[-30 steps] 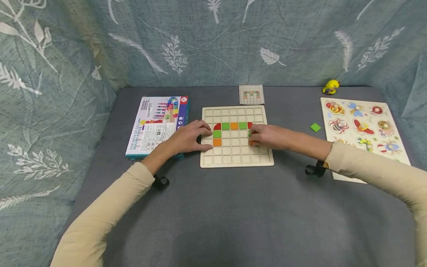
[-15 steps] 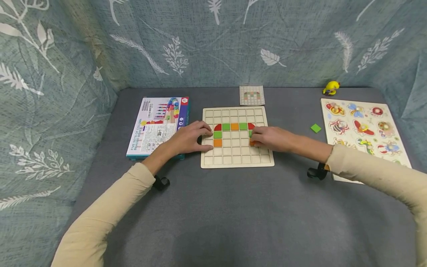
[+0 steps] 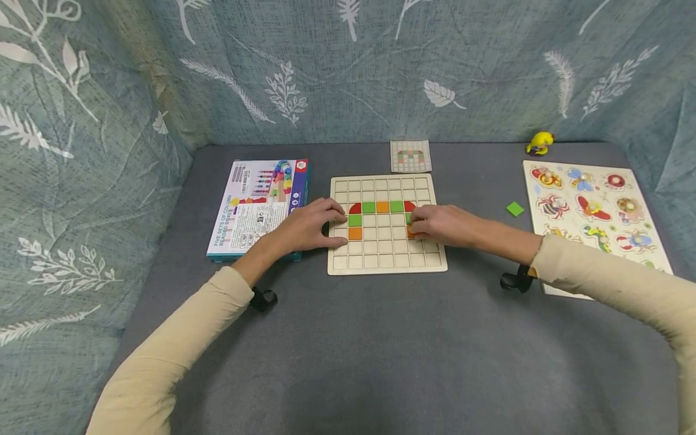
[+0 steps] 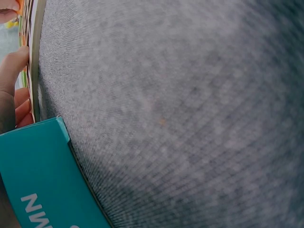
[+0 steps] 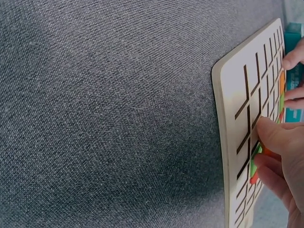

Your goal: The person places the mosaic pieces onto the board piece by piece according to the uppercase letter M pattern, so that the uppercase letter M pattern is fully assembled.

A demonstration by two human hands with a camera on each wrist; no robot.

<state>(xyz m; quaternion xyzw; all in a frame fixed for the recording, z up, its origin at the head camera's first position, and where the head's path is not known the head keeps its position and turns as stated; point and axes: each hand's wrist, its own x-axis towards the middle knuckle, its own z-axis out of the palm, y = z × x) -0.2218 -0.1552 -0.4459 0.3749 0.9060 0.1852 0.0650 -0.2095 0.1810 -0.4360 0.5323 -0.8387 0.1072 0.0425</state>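
Observation:
A pale wooden grid board [image 3: 383, 261] lies mid-table, with coloured tiles forming an arch in its cells. My left hand [image 3: 311, 225] rests at the board's left edge, thumb and fingers spread apart, beside a green tile [image 3: 354, 220] and an orange tile [image 3: 355, 233]. Over the board's right side, my right hand [image 3: 448, 225] pinches another orange tile [image 3: 411, 232] between thumb and fingers. A red curved tile [image 3: 409, 206] and a green tile [image 3: 408, 217] show just above that one. In the right wrist view the thumb [image 5: 271, 135] touches the board's surface.
One loose green tile [image 3: 514, 209] lies right of the board. Behind it is a pattern card [image 3: 410, 156]. A boxed toy set [image 3: 255, 208] stands left, close to the left hand. A picture puzzle board [image 3: 598, 211] is under the right forearm, with a yellow toy [image 3: 540, 143] beyond.
My right hand's fingertips have shifted slightly to the right, uncovering more of the red tile and the orange tile. The left hand has stayed in place.

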